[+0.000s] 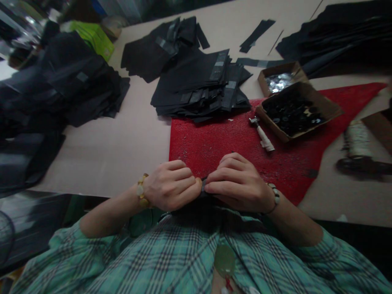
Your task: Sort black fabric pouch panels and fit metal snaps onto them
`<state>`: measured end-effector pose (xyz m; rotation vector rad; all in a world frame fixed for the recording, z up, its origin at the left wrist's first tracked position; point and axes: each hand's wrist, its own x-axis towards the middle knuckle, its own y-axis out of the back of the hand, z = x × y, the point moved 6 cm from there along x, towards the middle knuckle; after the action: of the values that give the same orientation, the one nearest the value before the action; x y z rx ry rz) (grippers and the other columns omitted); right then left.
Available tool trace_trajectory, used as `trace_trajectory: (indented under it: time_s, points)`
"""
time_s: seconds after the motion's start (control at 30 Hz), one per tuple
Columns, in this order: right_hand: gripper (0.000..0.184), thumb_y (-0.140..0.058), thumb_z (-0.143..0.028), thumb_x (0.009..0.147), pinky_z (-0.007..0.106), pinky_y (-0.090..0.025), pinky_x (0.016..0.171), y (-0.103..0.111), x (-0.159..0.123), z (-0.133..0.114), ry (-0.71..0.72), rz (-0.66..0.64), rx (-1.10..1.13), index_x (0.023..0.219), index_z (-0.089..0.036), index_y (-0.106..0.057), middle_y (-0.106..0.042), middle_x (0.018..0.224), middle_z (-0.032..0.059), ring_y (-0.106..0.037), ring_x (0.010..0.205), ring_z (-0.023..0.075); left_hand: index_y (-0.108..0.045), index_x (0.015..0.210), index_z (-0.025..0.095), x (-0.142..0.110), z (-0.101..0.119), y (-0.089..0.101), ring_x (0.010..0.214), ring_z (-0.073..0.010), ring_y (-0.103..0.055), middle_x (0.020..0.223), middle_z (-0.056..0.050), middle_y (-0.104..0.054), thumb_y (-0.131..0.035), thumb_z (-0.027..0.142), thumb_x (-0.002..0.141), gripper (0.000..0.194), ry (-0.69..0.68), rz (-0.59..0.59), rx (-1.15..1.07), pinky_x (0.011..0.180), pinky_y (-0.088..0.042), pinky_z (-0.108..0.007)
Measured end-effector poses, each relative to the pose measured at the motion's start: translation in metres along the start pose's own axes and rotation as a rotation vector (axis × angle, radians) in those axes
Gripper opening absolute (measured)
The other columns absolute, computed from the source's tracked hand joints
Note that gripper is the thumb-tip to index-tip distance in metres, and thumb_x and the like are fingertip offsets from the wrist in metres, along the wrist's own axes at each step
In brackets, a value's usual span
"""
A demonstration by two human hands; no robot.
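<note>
My left hand (pixel 171 185) and my right hand (pixel 240 183) meet at the near edge of the red mat (pixel 202 141), close to my body. Between them is a black piece of fabric (pixel 205 191), pinched by the fingers of both hands. Most of it is hidden behind the hands, so its full shape cannot be seen. Past my right hand, a small tool with a metal head and a white-wrapped handle (pixel 263 138) lies on the mat.
Stacked black fabric panels (pixel 190 81) lie beyond the mat. More black fabric is heaped at left (pixel 76 77) and far right (pixel 343 36). An open cardboard box of black round parts (pixel 294 112) stands near a smaller box of shiny parts (pixel 278 81). A lime-green item (pixel 94 38) sits behind.
</note>
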<state>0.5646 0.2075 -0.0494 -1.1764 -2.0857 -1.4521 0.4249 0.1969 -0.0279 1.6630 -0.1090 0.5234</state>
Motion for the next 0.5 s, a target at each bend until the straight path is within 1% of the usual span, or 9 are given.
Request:
trace_trajectory:
  time_s: [0.07,0.17,0.23,0.33,0.43,0.5]
  points:
    - [0.016,-0.054,-0.027,0.096,0.033,-0.044,0.083,-0.001,0.002,0.0,0.012,-0.021,-0.004,0.095,-0.022,-0.069,-0.072,0.09,0.0025,-0.058,0.083,0.0133,-0.056,0.077,0.018,0.0,0.002,0.002,0.055,-0.0106,-0.049,0.059,0.003,-0.054,-0.049,0.015,0.092,0.016,-0.038,0.008,0.029,0.059,-0.039,-0.028]
    - [0.018,-0.053,-0.024,0.097,0.032,-0.044,0.083,0.0,0.004,-0.003,0.057,-0.033,-0.005,0.093,-0.022,-0.069,-0.072,0.091,0.0017,-0.059,0.083,0.0124,-0.054,0.073,0.02,0.0,0.005,0.003,0.052,-0.0105,-0.047,0.056,0.003,-0.051,-0.05,0.018,0.092,0.019,-0.067,-0.015,0.019,0.056,-0.038,-0.029]
    - [0.017,-0.054,-0.022,0.097,0.031,-0.044,0.084,0.002,0.005,-0.006,0.1,-0.029,-0.004,0.089,-0.022,-0.069,-0.071,0.088,0.0002,-0.058,0.08,0.0111,-0.053,0.072,0.02,0.0,0.004,0.003,0.052,-0.0104,-0.047,0.056,0.003,-0.05,-0.05,0.019,0.092,0.02,-0.059,-0.033,-0.018,0.055,-0.039,-0.029]
    - [0.016,-0.057,-0.021,0.095,0.031,-0.042,0.084,0.003,0.006,-0.011,0.15,-0.029,-0.016,0.084,-0.022,-0.068,-0.07,0.083,-0.0021,-0.057,0.074,0.0094,-0.05,0.07,0.021,0.001,0.003,0.003,0.051,-0.0107,-0.046,0.055,0.003,-0.048,-0.05,0.018,0.091,0.021,-0.074,-0.025,-0.124,0.055,-0.039,-0.029]
    - [0.018,-0.057,-0.022,0.096,0.032,-0.041,0.086,-0.003,0.008,-0.011,0.157,-0.045,-0.032,0.083,-0.023,-0.068,-0.07,0.082,-0.003,-0.056,0.073,0.009,-0.048,0.067,0.021,0.001,0.003,0.002,0.051,-0.0109,-0.045,0.054,0.003,-0.045,-0.049,0.017,0.091,0.024,-0.125,0.002,-0.222,0.055,-0.038,-0.03]
    - [0.019,-0.055,-0.023,0.097,0.033,-0.041,0.087,-0.007,0.01,-0.008,0.151,-0.043,-0.049,0.083,-0.024,-0.068,-0.069,0.081,-0.0034,-0.056,0.073,0.0089,-0.047,0.065,0.021,0.002,-0.001,0.003,0.05,-0.0109,-0.044,0.054,0.003,-0.045,-0.049,0.016,0.091,0.026,-0.156,0.005,-0.23,0.054,-0.038,-0.03]
